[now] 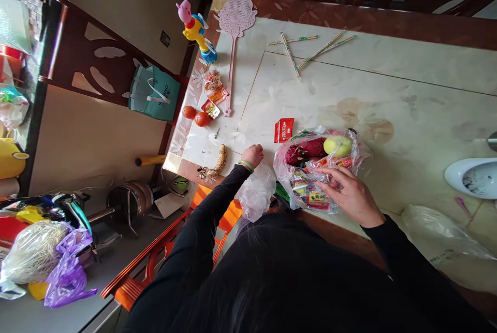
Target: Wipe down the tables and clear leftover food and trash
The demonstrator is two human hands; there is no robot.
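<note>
A clear plastic bag (282, 164) lies at the table's near edge. In it are a dark red dragon fruit (297, 154), a pale green apple (337, 145) and several small snack packets (316, 197). My right hand (355, 196) rests over the bag's right side, fingers stretched out and apart, touching the plastic above the packets. To the left, my left hand (252, 155) is curled closed, with a green bangle at the wrist. Just below it hangs a crumpled whitish plastic bag (257, 193); whether the fingers grip anything is hidden.
Beyond the bag lies a red packet (284, 130). Leftward are a spotted banana (218, 162), two tomatoes (201, 118), small packets (217, 95), a pink fly swatter (232, 53) and a toy figure (198, 32). Several thin sticks (310, 53) lie farther back; a white bowl (471, 177) stands right.
</note>
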